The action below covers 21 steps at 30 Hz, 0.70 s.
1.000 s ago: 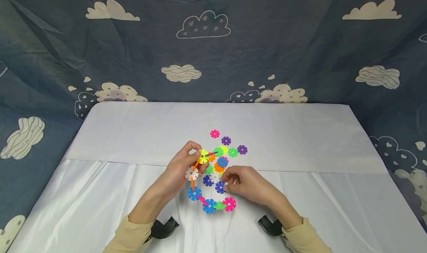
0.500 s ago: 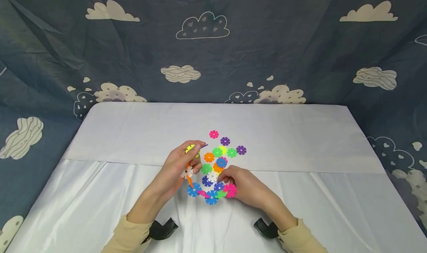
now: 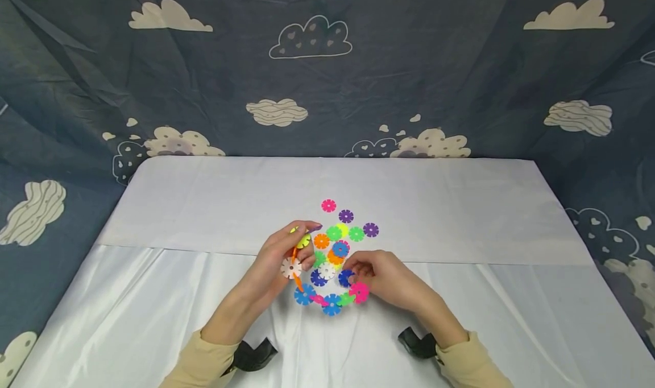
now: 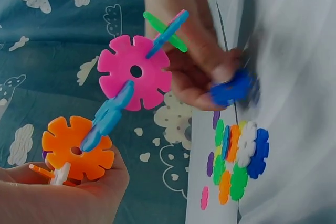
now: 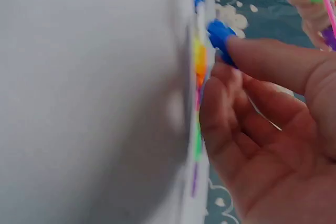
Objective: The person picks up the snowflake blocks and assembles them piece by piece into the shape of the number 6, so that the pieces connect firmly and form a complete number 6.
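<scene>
My left hand (image 3: 267, 263) grips one end of a chain of notched plastic discs, near its yellow disc (image 3: 304, 240). From there the chain curves down past a white disc (image 3: 291, 268) and blue discs (image 3: 331, 305) to a pink disc (image 3: 360, 292) beside my right hand (image 3: 391, 280). Between thumb and fingers, the right hand pinches a dark blue disc (image 3: 346, 277), which the right wrist view also shows as a blue disc (image 5: 221, 38) at the thumb tip. In the left wrist view, that blue disc (image 4: 231, 88) is apart from the chain's pink disc (image 4: 135, 73).
Loose discs lie on the white cloth between and beyond the hands, among them a pink disc (image 3: 328, 205), a purple disc (image 3: 370, 230) and an orange disc (image 3: 321, 241). A dark cloud-patterned cloth (image 3: 317, 81) hangs behind the table.
The right hand has picked up the dark blue disc from the cloth. The left hand has turned, and the chain's free pink end has risen from its earlier place toward the right hand.
</scene>
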Each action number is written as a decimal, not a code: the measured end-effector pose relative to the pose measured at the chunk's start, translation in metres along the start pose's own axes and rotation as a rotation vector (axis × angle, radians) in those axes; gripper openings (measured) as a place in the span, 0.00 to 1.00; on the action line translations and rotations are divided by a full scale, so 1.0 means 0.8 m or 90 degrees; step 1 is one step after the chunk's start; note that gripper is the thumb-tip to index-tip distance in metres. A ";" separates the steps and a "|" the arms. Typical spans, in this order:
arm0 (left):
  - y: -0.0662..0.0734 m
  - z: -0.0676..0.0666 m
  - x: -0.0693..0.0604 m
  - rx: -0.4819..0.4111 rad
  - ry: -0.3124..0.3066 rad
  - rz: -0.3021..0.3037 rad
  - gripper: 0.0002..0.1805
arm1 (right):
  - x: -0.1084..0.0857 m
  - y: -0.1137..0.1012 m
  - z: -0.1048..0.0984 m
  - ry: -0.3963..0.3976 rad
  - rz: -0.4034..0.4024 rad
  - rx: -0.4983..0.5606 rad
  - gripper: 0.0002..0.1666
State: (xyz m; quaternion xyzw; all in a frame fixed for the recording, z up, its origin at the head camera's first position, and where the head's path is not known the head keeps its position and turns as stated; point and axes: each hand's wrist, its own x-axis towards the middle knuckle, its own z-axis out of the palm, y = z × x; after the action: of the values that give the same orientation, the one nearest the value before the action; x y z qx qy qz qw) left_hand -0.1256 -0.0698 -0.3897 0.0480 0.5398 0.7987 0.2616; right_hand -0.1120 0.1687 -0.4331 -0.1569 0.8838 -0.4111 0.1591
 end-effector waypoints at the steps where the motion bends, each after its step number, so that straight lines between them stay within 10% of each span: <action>1: -0.001 0.001 0.000 0.000 -0.002 -0.001 0.21 | -0.001 -0.002 -0.004 0.017 0.008 0.007 0.10; 11: -0.010 0.012 -0.001 0.044 -0.042 -0.015 0.21 | -0.015 -0.023 -0.035 0.142 -0.073 0.261 0.10; 21: -0.015 0.019 -0.002 0.078 -0.100 -0.017 0.22 | -0.021 -0.040 -0.028 0.167 -0.095 0.292 0.14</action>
State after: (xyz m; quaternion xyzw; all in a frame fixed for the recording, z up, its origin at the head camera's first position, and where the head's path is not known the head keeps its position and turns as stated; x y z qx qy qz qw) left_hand -0.1145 -0.0545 -0.3935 0.1190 0.5660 0.7546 0.3099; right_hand -0.1012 0.1711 -0.3924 -0.1271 0.7666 -0.6279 0.0435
